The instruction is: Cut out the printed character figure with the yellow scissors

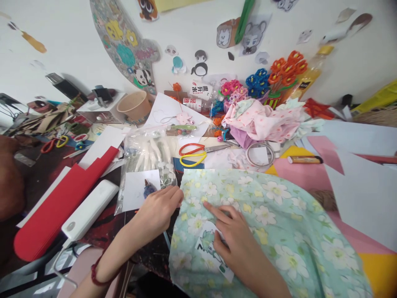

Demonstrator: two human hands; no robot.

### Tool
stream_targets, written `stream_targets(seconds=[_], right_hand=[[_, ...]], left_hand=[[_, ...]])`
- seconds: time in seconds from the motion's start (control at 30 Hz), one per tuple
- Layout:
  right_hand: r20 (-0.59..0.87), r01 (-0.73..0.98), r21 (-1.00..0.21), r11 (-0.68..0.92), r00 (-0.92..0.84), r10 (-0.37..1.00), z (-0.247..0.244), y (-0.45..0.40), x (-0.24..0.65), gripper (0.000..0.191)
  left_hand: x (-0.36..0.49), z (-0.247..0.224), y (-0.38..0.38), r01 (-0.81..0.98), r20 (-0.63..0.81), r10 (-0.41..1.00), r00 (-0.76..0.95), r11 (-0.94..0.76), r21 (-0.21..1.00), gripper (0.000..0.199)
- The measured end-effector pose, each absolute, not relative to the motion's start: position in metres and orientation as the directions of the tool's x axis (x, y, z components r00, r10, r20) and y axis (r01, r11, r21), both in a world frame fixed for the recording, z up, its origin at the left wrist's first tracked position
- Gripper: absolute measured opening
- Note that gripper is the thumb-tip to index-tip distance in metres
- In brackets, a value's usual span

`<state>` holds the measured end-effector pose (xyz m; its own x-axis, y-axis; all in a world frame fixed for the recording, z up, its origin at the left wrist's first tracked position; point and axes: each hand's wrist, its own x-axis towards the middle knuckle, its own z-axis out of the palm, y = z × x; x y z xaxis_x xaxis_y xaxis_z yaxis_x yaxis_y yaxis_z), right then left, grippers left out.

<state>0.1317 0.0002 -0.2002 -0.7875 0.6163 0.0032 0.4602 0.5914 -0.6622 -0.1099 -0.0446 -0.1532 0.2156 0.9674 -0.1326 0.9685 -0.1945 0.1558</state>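
A mint-green floral cloth spreads over the near side of the table. My left hand is closed at the cloth's left edge, its fingertips pinched together on that border. Flat on the cloth rests my right hand, index finger stretched out and the other fingers loosely bent. Partly beneath it is a white paper cutout with a green cartoon figure. Just beyond the left hand, a small dark-blue bottle with a pointed tip lies on a white paper square.
Scissors with red and yellow handles lie behind the cloth, near a roll of tape. To the left are a white power bank with a cable and a red folded strip. Crumpled pink cloth and a marker sit right.
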Motion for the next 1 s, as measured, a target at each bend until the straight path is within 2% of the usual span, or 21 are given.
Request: stream_targets(seconds=[0.23,0.33,0.4,0.5,0.6,0.7,0.83,1.0], right_hand=[[0.004,0.456,-0.669,0.587,-0.787,0.616,-0.198,-0.001,0.131,0.025],[0.017,0.430,-0.698,0.572,-0.789,0.614,-0.201,0.001,0.132,0.027],[0.013,0.403,-0.742,0.535,-0.790,0.613,-0.202,0.003,0.136,0.029],[-0.003,0.361,-0.817,0.451,-0.783,0.622,-0.203,0.008,0.146,0.029],[0.012,0.295,-0.874,0.386,-0.782,0.624,-0.204,0.010,0.158,0.028],[0.017,0.236,-0.920,0.312,-0.773,0.634,-0.205,0.011,0.167,0.029],[0.011,0.191,-0.950,0.247,-0.771,0.637,-0.204,0.012,0.170,0.030],[-0.006,0.152,-0.973,0.174,-0.770,0.637,-0.205,0.013,0.170,0.029]], left_hand=[[-0.141,-0.124,-0.065,0.983,0.000,0.999,0.051,-0.050,0.177,0.021],[-0.139,-0.104,-0.058,0.967,0.117,0.993,-0.003,-0.027,0.253,0.016],[-0.127,-0.094,-0.041,0.940,0.141,0.989,0.050,-0.094,0.327,0.018],[-0.100,-0.094,0.001,0.890,0.091,0.983,0.160,-0.183,0.418,0.015],[-0.079,-0.111,0.052,0.889,0.040,0.978,0.202,-0.201,0.411,0.011],[-0.071,-0.134,0.094,0.914,-0.045,0.975,0.217,-0.187,0.360,0.009],[-0.072,-0.149,0.121,0.951,-0.190,0.958,0.217,-0.163,0.264,0.032],[-0.068,-0.149,0.133,0.975,-0.330,0.923,0.200,-0.154,0.159,0.035]])
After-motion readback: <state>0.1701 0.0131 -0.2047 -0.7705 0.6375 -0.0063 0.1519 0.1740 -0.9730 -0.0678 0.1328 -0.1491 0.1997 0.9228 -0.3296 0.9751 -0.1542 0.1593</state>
